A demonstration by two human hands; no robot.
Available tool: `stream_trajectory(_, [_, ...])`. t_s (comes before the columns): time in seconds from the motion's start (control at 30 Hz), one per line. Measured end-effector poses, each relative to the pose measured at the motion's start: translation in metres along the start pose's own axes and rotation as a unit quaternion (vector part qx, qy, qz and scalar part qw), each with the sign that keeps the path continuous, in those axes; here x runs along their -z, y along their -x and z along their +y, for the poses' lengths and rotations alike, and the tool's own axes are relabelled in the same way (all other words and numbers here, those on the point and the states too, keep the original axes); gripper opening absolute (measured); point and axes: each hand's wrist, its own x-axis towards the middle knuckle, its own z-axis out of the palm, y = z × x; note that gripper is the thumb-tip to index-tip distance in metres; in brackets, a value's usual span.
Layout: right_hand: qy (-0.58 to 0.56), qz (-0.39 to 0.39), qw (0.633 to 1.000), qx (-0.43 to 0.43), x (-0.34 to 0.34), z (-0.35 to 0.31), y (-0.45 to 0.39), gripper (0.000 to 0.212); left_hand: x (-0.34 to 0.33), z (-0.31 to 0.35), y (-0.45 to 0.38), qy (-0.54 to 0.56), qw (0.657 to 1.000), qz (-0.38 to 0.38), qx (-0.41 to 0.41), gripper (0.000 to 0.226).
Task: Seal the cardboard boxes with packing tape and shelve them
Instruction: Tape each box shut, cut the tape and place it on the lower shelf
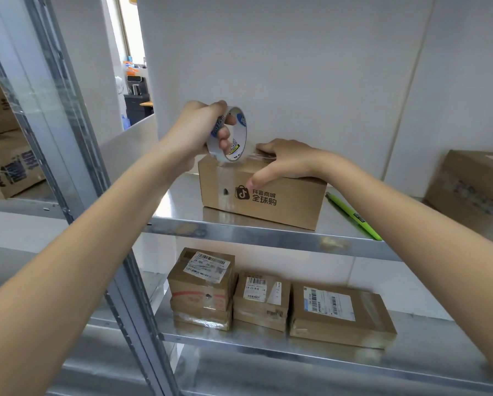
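Note:
A brown cardboard box [282, 201] with a black printed logo stands on the upper metal shelf [239, 231]. My left hand [199, 130] grips a roll of clear packing tape [231, 135], fingers through its core, at the box's top left edge. A strip of clear tape runs from the roll across the box top and down its left front. My right hand [282, 161] lies on the box top, fingers on the tape strip and thumb hanging over the front face.
A green pen-like tool [354, 215] lies on the shelf right of the box. Another cardboard box [474, 184] stands at the far right. Three taped parcels [268, 295] sit on the lower shelf [268, 342]. A metal upright [76, 172] rises at left, more boxes [7, 167] behind it.

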Motion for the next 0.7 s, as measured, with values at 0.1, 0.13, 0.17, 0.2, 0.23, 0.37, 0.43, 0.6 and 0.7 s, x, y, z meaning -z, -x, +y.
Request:
stream_trajectory(0.1, [-0.005, -0.003, 1.000, -0.001, 0.000, 0.001, -0.001, 0.085, 0.000, 0.006, -0.001, 0.002, 0.999, 0.009, 0.031, 0.029])
stream_trajectory(0.13, [-0.009, -0.006, 1.000, -0.005, -0.001, 0.002, -0.001, 0.083, 0.000, 0.009, -0.002, 0.001, 0.999, 0.004, 0.041, 0.030])
stream_trajectory(0.17, [-0.013, -0.008, 1.000, -0.007, -0.001, 0.003, -0.002, 0.078, 0.001, 0.013, -0.001, -0.005, 0.999, -0.006, 0.050, 0.031])
stream_trajectory(0.2, [-0.015, -0.008, 1.000, -0.009, -0.001, 0.005, -0.004, 0.072, 0.002, 0.016, 0.000, -0.016, 0.998, -0.018, 0.059, 0.031])
stream_trajectory(0.23, [-0.014, -0.008, 1.000, -0.010, -0.001, 0.006, -0.005, 0.068, 0.003, 0.018, 0.000, -0.027, 0.997, -0.028, 0.068, 0.031])
stream_trajectory(0.37, [-0.018, -0.012, 1.000, -0.007, -0.002, 0.006, -0.007, 0.072, 0.011, 0.020, 0.005, -0.037, 0.994, -0.042, 0.098, 0.032])
stream_trajectory(0.43, [-0.016, -0.012, 1.000, -0.007, -0.003, 0.007, -0.008, 0.078, 0.012, 0.022, 0.008, -0.064, 0.990, -0.055, 0.115, 0.033])
stream_trajectory(0.6, [-0.003, -0.015, 1.000, -0.011, -0.002, 0.005, -0.007, 0.074, 0.008, 0.029, 0.017, -0.144, 0.976, -0.082, 0.141, 0.034])
stream_trajectory(0.7, [-0.009, -0.012, 1.000, -0.016, -0.002, 0.005, -0.006, 0.073, 0.009, 0.024, 0.024, -0.155, 0.966, -0.110, 0.178, 0.037])
